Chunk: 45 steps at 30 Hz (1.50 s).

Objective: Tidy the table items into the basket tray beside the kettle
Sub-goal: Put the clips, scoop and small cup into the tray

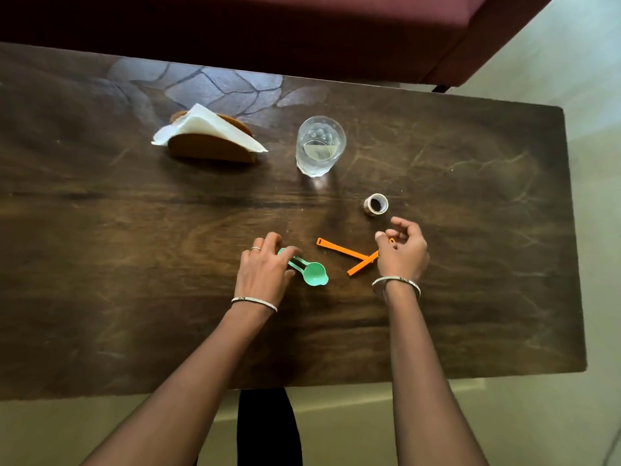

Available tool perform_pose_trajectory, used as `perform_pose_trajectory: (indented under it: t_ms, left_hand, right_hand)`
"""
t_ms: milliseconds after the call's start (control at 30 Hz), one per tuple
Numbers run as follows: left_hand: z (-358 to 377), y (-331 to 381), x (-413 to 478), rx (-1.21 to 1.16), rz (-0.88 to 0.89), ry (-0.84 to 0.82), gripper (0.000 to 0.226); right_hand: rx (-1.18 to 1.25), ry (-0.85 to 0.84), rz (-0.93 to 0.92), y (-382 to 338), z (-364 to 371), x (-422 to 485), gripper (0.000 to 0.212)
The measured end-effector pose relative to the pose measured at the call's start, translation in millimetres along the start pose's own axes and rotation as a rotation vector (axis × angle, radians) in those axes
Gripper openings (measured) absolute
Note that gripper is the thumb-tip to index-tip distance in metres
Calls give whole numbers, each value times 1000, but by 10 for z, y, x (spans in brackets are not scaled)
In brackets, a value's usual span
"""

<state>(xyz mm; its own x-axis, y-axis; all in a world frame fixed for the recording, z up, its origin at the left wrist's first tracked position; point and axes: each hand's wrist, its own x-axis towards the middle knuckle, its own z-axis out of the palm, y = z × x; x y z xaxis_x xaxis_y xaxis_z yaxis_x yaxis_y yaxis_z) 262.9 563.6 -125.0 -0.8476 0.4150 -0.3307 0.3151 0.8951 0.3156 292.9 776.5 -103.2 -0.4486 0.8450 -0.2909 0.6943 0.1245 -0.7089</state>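
Observation:
A green measuring spoon (314, 274) lies on the dark wooden table (134, 264), bowl toward the right. My left hand (263, 272) covers its handle, thumb and fingers closed around it. Two orange plastic strips (339, 249) lie crossed in a V to the right of the spoon. My right hand (401, 250) is over the far end of one strip with its fingers curled. The strip's tip shows between thumb and fingers, but whether they pinch it is unclear. A small tape roll (375, 204) stands just beyond my right hand. No basket tray or kettle is in view.
A glass of water (320, 146) stands at the middle back. A wooden napkin holder (210, 148) with white napkins stands to its left. A dark red seat (302, 28) runs behind the table. The table's right edge (571, 230) is close to my right hand.

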Motion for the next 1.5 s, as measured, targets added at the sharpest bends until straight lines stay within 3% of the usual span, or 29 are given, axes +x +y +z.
perform_pose_trajectory:
  t_ms: [300,500,667,867,1067,1500]
  left_hand:
    - [24,-134,30,-33,-2,112,27]
    - [-156,-348,-112,-261,-103,227,25]
    - [-248,-643,-287,-440,-189,298,26]
    - [-361,-980,-523,-535,-303,347,26]
    - [-590,-1446,-877,-609,-398,383,27]
    - [-1219,-3304,-1852,-567,-575,475,22]
  right_hand:
    - [-271,-186,-251,-101,190,368,71]
    - [-493,-225,-353,-161,326,499,56]
    - [-409,-158,-333,-170,370,324,43]
    - [-203,-137,-408,-342,557,-431,45]
    - [-115,-259,-455,-545,902,-1541,39]
    - [-61,-482,-457,-1047,2067,-3378,38]
